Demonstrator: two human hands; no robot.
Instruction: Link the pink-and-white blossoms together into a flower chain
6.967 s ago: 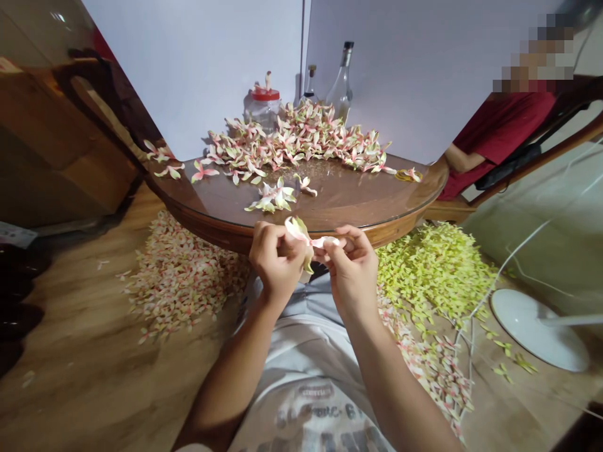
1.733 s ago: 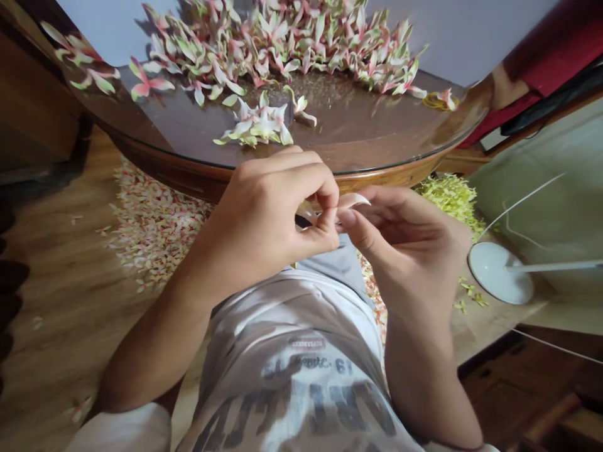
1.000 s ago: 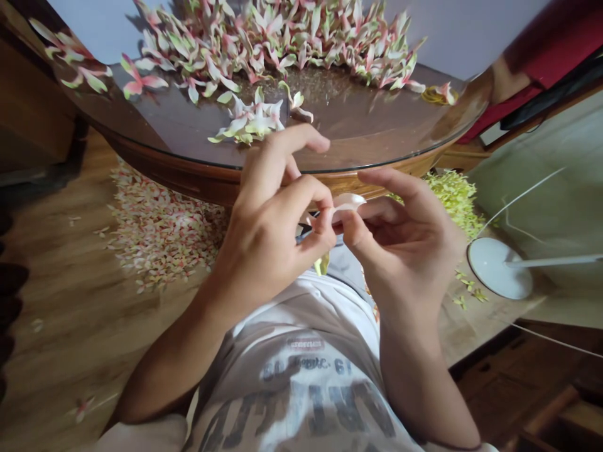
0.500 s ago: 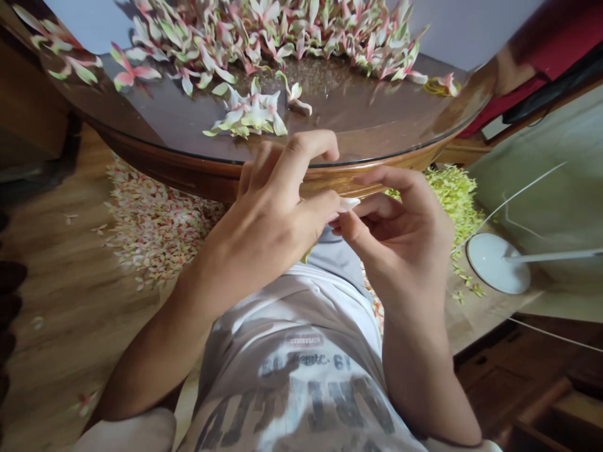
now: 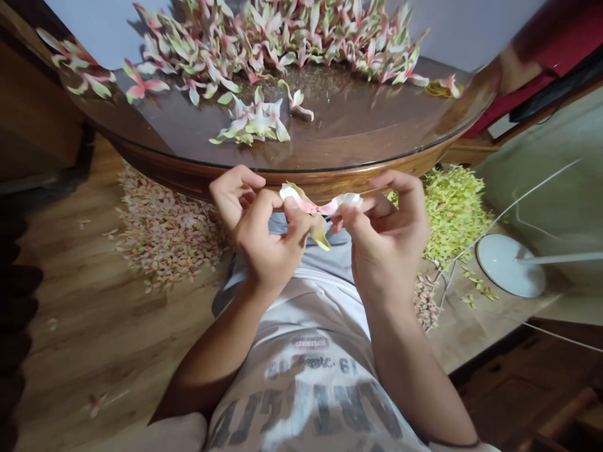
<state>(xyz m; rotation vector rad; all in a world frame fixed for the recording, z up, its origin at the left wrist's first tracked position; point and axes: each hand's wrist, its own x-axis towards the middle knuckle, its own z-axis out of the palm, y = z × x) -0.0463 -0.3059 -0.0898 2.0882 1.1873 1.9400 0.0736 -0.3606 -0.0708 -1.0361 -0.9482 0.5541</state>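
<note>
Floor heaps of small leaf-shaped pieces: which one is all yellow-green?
The bright yellow-green heap beyond the right hand; the large pinkish-cream heap and small pinkish-cream heap differ in colour.

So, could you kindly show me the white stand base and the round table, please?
White stand base point(image 5: 511, 267): head view, on the top of its disc.
Round table point(image 5: 353, 135): head view, on its bare glass top.

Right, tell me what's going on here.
A person's left hand and right hand pinch a pink-and-cream flower piece between them, just in front of the rim of a round glass-topped wooden table. A large heap of similar flower pieces lies on the table, with a pale pile and a yellow-green pile on the floor.
</note>
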